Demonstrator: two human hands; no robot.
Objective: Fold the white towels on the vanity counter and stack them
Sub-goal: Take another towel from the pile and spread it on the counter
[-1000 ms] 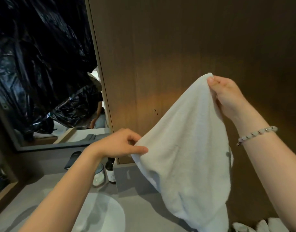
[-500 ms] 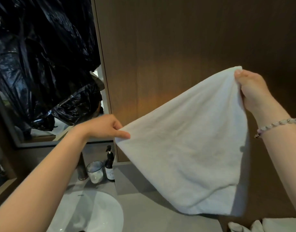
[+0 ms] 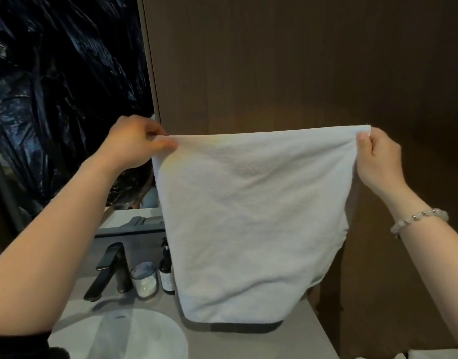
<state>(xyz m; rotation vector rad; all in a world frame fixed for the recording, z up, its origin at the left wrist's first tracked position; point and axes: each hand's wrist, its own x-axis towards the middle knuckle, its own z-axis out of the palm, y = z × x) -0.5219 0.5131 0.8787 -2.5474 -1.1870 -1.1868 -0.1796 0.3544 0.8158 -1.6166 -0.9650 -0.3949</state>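
Note:
A white towel (image 3: 253,216) hangs spread out flat in the air above the grey vanity counter (image 3: 248,343). My left hand (image 3: 134,146) pinches its top left corner. My right hand (image 3: 378,159) pinches the top right corner, so the top edge runs level between them. The towel's bottom edge hangs just above the counter. A bit of other white towels (image 3: 414,355) shows at the bottom right edge.
A white basin (image 3: 134,338) sits at the lower left with a black tap (image 3: 106,270) behind it. A glass jar (image 3: 144,279) and a dark pump bottle (image 3: 167,270) stand beside the tap. A brown wood wall (image 3: 300,73) is behind; a mirror (image 3: 67,99) hangs left.
Both hands moved apart and levelled out: the left rose, the right dropped. The towel went from hanging slanted to stretched flat between them.

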